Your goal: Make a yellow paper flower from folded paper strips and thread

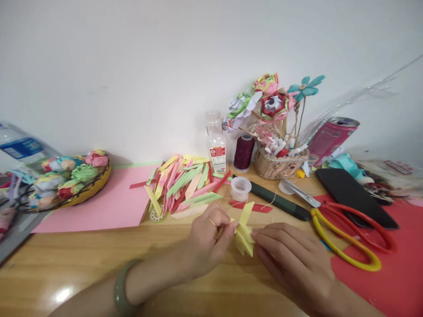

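Note:
Between my two hands, just above the wooden table, is a yellow folded-paper piece with several pointed petals and one strip sticking up. My left hand pinches its left side between thumb and forefinger. On the other side, the fingers of my right hand press together against its right edge. Beyond the hands lies a pile of folded paper strips in pink, green, yellow and red. A small white plastic cup stands close behind the paper piece, with a red strip and thin thread near it.
Scissors and a dark green craft knife lie to the right, beside a black phone on red paper. Behind stand a glass bottle, a purple thread spool and a basket of paper flowers. A yellow basket sits left.

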Available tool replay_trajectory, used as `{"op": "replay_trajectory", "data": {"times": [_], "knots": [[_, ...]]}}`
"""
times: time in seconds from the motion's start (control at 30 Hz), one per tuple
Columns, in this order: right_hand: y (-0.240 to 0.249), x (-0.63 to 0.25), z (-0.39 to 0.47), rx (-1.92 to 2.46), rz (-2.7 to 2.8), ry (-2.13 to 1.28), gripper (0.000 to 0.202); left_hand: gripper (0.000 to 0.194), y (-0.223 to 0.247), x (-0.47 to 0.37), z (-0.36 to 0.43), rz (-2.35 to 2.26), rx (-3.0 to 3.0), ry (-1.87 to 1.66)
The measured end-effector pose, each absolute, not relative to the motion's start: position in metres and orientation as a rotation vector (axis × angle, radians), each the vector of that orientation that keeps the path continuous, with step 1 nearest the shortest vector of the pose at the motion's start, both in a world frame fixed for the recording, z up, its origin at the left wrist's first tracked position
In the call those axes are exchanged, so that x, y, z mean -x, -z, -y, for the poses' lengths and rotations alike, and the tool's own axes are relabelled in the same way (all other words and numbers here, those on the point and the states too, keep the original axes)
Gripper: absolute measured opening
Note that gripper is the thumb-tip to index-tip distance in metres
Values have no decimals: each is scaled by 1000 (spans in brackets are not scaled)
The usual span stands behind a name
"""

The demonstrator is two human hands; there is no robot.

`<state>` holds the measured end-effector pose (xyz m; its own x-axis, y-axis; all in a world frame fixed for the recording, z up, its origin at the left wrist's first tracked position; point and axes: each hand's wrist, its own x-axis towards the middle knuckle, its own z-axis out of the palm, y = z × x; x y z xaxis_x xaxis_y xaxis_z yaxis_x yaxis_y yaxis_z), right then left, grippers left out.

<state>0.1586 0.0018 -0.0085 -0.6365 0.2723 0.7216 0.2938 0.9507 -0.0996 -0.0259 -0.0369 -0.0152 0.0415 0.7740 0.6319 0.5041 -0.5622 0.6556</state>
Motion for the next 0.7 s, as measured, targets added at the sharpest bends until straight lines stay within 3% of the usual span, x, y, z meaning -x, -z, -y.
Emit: {"op": "replay_trajectory", "data": {"times": [0.23, 0.47, 0.7], "knots": [[10, -161, -4, 359, 2276, 66, 21, 15, 16, 24, 36, -1318, -1902, -1591], [10, -166, -1, 289, 2386, 163, 24, 16, 20, 28, 36, -1295, -2220, -1629], [-3, -158, -3, 382, 2243, -111, 23, 15, 15, 27, 33, -1298, -2133, -1750]]}}
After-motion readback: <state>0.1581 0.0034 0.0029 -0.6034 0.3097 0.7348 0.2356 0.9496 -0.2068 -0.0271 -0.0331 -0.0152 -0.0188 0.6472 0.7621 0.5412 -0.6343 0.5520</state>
